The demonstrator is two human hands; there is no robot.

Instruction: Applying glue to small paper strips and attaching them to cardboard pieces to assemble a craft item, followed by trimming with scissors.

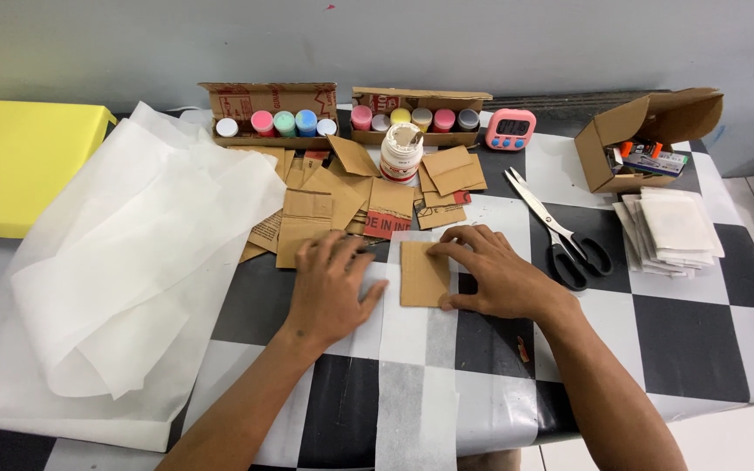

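Light: bright, even, diffuse.
Shadows: soft, short, beneath the hands and forearms.
Glare: mild sheen on the desk (691,349) at 5 o'clock.
Focus: sharp throughout.
Distortion: slight wide-angle bending at edges.

The counter (682,336) wears a black-and-white chequered cover. A plain brown square cardboard piece (423,274) lies on a translucent white paper strip (416,384). The brown cardboard scraps (333,205) behind carry red print in places. The large crumpled paper sheet (124,262) is white, the flat block (19,161) yellow, the digital timer (510,129) pink. Small paint pots (283,123) show white, pink, green and blue. The metal scissors (569,249) have black handles.
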